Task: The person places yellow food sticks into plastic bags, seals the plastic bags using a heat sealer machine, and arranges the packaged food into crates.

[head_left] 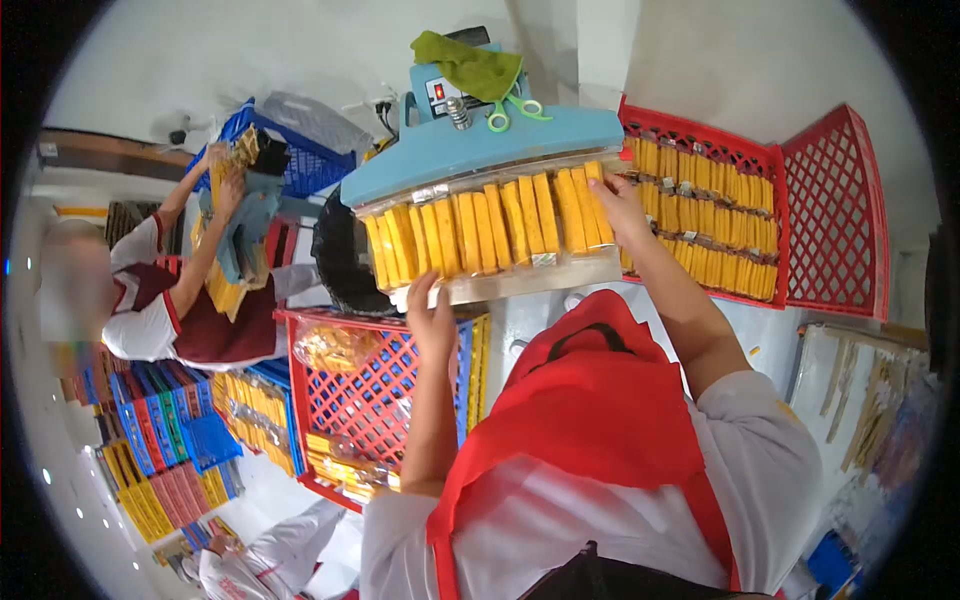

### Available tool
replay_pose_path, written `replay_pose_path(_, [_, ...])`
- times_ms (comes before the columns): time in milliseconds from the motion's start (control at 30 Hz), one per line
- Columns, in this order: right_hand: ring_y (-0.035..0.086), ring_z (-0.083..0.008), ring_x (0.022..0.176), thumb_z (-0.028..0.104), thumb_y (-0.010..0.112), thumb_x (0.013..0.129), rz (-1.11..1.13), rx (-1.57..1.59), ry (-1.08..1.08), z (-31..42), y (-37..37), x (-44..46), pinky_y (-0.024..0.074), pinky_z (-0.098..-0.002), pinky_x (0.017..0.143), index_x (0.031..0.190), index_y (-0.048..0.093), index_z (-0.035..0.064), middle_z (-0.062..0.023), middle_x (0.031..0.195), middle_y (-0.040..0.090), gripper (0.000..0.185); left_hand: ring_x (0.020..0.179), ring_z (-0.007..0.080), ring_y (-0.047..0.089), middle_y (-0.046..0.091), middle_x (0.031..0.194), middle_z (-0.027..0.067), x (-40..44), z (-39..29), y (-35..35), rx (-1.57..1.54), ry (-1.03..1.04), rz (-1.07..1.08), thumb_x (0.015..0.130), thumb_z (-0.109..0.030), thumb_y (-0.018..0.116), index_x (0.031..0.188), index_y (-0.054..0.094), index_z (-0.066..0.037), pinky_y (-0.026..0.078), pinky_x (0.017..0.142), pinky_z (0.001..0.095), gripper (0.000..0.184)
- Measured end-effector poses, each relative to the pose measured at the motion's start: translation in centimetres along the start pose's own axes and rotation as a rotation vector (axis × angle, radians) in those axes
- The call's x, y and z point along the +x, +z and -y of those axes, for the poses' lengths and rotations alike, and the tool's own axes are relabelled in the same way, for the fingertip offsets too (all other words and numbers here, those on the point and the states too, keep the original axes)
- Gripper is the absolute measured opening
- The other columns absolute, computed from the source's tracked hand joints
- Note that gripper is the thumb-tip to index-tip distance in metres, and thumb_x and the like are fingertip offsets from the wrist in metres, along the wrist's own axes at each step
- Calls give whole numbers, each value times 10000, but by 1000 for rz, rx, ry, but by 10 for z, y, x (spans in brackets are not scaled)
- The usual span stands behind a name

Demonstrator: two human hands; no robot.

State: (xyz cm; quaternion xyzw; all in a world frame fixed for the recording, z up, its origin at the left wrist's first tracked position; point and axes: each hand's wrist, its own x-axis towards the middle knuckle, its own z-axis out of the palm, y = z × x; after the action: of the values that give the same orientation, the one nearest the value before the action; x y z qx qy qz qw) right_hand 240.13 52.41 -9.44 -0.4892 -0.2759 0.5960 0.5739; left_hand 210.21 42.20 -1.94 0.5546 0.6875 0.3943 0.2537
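Observation:
A row of yellow stick-shaped pieces (470, 232) in clear plastic packs lies along a white ledge (560, 278) in front of a light-blue sealing machine (490, 150). The packs' upper plastic edge runs against the machine's long bar. My right hand (622, 210) grips the right end of the row, its fingers on the last pack. At the front edge, toward the left, my left hand (432, 312) has its fingers stretched out and apart, with fingertips touching the pack and ledge. Green-handled scissors (515, 112) and a green cloth (468, 65) rest on top of the machine.
At the right, a red crate (835, 200) holds rows of yellow packs (700, 210). Another red crate (350, 385) stands below left, beside a black bin bag (345, 260). A co-worker (200, 300) handles packs at a second machine farther left. Stacked coloured crates (160, 420) stand beyond.

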Motion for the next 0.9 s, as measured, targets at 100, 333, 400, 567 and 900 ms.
replay_pose_path(100, [547, -114, 788, 182, 562, 802, -18, -86, -34, 4, 2, -4, 444, -251, 706, 1005, 532, -14, -54, 900, 581, 284, 960, 246, 490, 551, 983, 133, -33, 74, -51, -19, -192, -113, 753, -77, 558, 990, 559, 10, 364, 846, 315, 252])
replay_pose_path(333, [560, -132, 816, 209, 587, 784, -43, -150, -19, -1, -4, 0, 461, -271, 698, 1034, 531, -12, -67, 945, 581, 338, 999, 230, 473, 512, 1058, 138, -84, 150, -136, -84, -335, -229, 783, -37, 497, 1012, 548, 13, 354, 865, 308, 240])
replay_pose_path(400, [566, -145, 827, 210, 585, 786, -52, -126, 19, -2, -4, 1, 468, -277, 700, 1054, 521, -13, -77, 972, 578, 354, 998, 238, 473, 511, 1061, 140, -83, 153, -141, -30, -266, -230, 779, -32, 498, 1006, 551, 14, 359, 861, 315, 237])
replay_pose_path(567, [562, -152, 852, 235, 590, 783, -91, -175, 27, 8, 4, -4, 463, -280, 733, 1068, 511, -14, -84, 991, 573, 386, 968, 271, 499, 544, 1007, 153, -80, 145, -140, 186, 6, -113, 761, -53, 527, 995, 556, 12, 372, 853, 343, 244])
replay_pose_path(900, [506, -147, 945, 264, 584, 779, -156, -229, 3, -8, -8, 6, 395, -257, 809, 1099, 493, -47, -100, 1050, 544, 455, 1017, 298, 451, 526, 1065, 135, -23, 70, -96, 305, 338, -3, 715, -119, 599, 1018, 568, -47, 339, 875, 392, 312])
